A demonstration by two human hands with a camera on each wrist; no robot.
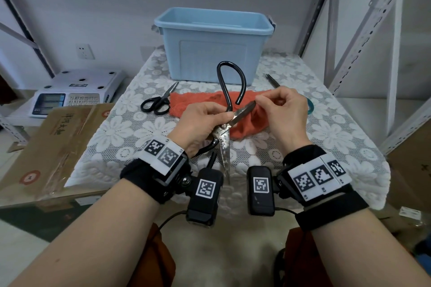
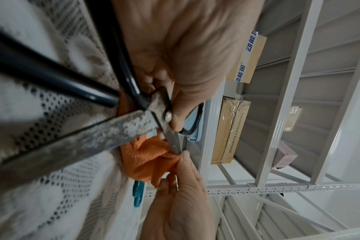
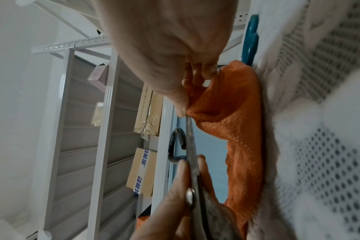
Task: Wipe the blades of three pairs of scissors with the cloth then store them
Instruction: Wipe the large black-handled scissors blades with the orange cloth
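My left hand (image 1: 220, 115) grips a large rusty pair of scissors (image 1: 224, 137) with black loop handles at the pivot, blades spread. One blade (image 1: 245, 111) points right and the other points down at me. My right hand (image 1: 262, 100) pinches the orange cloth (image 1: 189, 102) around the tip of the right-pointing blade (image 3: 192, 146). In the left wrist view the cloth (image 2: 150, 160) bunches under that blade tip. Small black scissors (image 1: 157, 103) lie left of the cloth. A third pair with teal handles (image 1: 310, 106) lies behind my right hand, partly hidden.
An open light-blue bin (image 1: 214, 53) stands at the back of the lace-covered table (image 1: 130, 147). A weighing scale (image 1: 77, 91) and a cardboard box (image 1: 53, 147) sit to the left. Metal shelf uprights (image 1: 363, 42) rise at the right.
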